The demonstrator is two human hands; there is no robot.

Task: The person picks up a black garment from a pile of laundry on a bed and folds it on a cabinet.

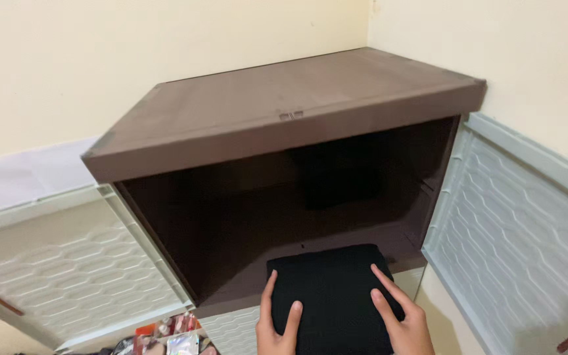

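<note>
A folded black cloth (336, 289) lies half on the front edge of a shelf inside a brown plastic cabinet (284, 112). My left hand (277, 325) grips the cloth's left side, fingers spread on top. My right hand (399, 315) holds its right side, fingers laid flat across the fabric. Both cabinet doors stand wide open: the left door (73, 269) and the right door (520, 230), pale with a honeycomb pattern on the inside.
Another dark folded item (343, 174) sits deep at the back of the shelf. Small colourful packets (169, 335) lie on the floor at the bottom left. Cream walls (100, 59) meet in a corner behind the cabinet.
</note>
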